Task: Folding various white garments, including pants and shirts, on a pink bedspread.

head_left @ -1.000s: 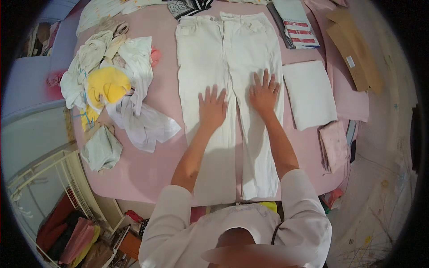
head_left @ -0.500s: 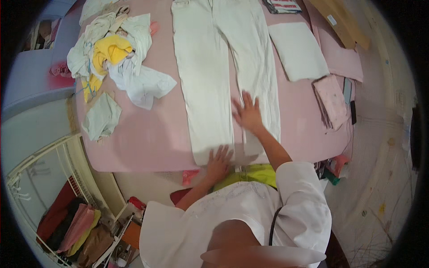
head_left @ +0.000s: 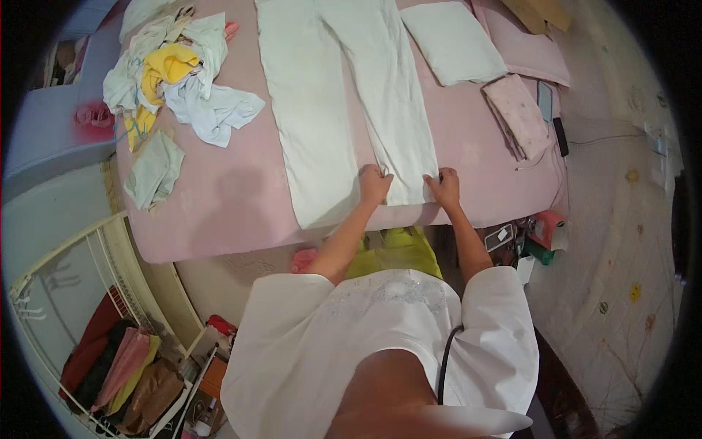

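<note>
White trousers lie flat on the pink bed sheet, legs pointing toward me and the upper end cut off by the view's top edge. My left hand is closed on the inner edge of the right trouser leg near its hem. On the outer edge of that same leg, my right hand pinches the cloth. The left trouser leg lies untouched beside my left forearm. Small creases run along the gripped leg between both hands.
At left is a heap of crumpled clothes, with a pale green garment nearer me. Right of the trousers lie a folded white cloth, a folded pink cloth and a phone. A white rack stands lower left.
Both hands were spread flat on the trousers; now they grip the right leg's two edges near the hem. My left hand moved up and right, my right hand nearer me. The view shifted.
</note>
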A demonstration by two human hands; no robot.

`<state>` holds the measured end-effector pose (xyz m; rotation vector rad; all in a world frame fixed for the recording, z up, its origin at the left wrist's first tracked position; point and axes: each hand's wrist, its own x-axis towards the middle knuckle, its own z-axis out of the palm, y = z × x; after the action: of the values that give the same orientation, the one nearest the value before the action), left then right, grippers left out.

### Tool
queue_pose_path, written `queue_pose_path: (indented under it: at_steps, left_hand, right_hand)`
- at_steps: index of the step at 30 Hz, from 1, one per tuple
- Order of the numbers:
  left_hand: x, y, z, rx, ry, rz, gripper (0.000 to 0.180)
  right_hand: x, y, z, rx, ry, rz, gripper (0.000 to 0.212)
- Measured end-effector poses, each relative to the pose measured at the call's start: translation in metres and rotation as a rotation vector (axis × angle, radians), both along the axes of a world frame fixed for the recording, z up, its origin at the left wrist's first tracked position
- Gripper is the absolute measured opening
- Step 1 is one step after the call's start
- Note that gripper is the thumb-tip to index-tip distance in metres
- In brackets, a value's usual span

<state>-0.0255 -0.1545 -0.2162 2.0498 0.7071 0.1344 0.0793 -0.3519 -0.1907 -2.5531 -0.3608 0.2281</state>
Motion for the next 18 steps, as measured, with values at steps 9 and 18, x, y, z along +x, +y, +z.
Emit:
queue_pose_path:
  at_steps: [9,18]
  left_hand:
    - [-0.036,-0.036,0.015,-1.069,0.147,0.488,0.041]
    - [-0.053,-0.029,0.023,0.041,0.160,0.058,0.028]
  right_hand:
    - [-0.022,-0.039,-0.005,0.168,0.334,-0.226,0.032]
    - [-0.011,-0.017,0.045,-0.468,0.408,-0.006,0.041]
